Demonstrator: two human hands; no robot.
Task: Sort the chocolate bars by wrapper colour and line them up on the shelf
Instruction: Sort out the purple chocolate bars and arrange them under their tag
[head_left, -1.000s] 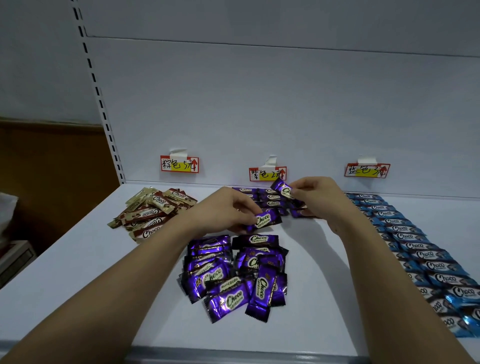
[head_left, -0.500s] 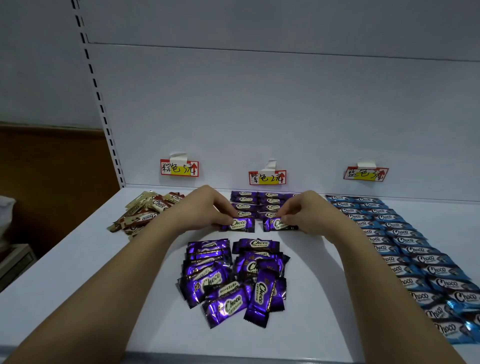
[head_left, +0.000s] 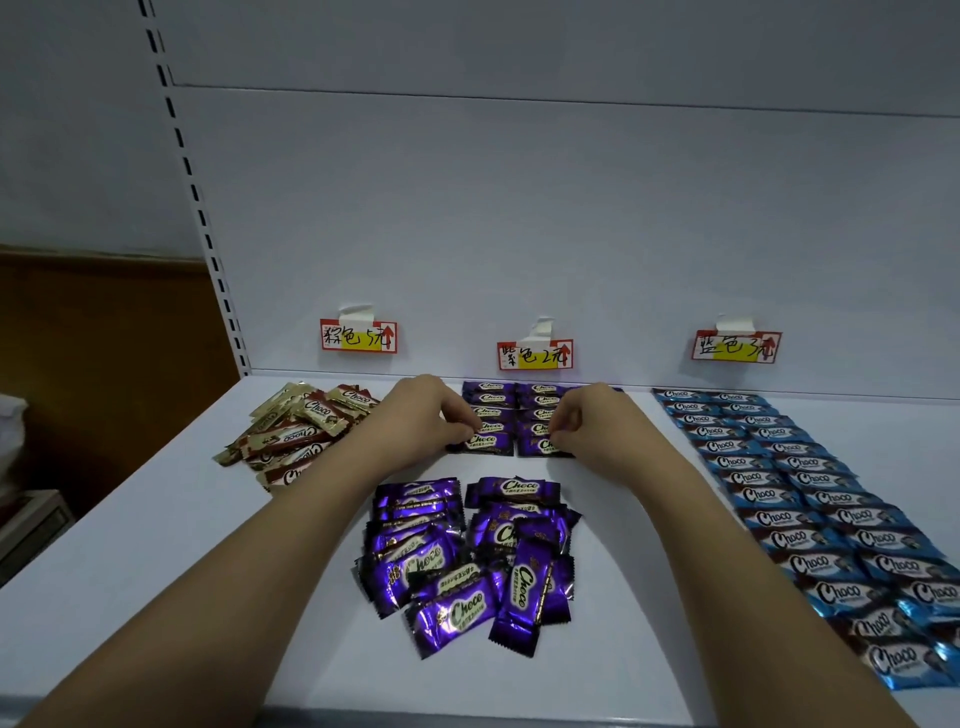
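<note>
On the white shelf (head_left: 156, 545), the left hand (head_left: 421, 415) pinches the nearest bar of the left purple column (head_left: 482, 441), and the right hand (head_left: 592, 421) pinches the nearest bar of the right purple column (head_left: 540, 446), both bars lying flat under the purple price label (head_left: 535, 355). A loose heap of purple bars (head_left: 467, 561) lies between the forearms. The brown bars (head_left: 301, 431) are piled on the left, and the blue bars (head_left: 810, 499) lie in two long columns on the right.

Purple bars (head_left: 467, 561) glossy, blue bars (head_left: 810, 499) – white lettering; brown-and-cream bars (head_left: 296, 431); white shelf (head_left: 156, 571); red-yellow labels (head_left: 358, 336).
</note>
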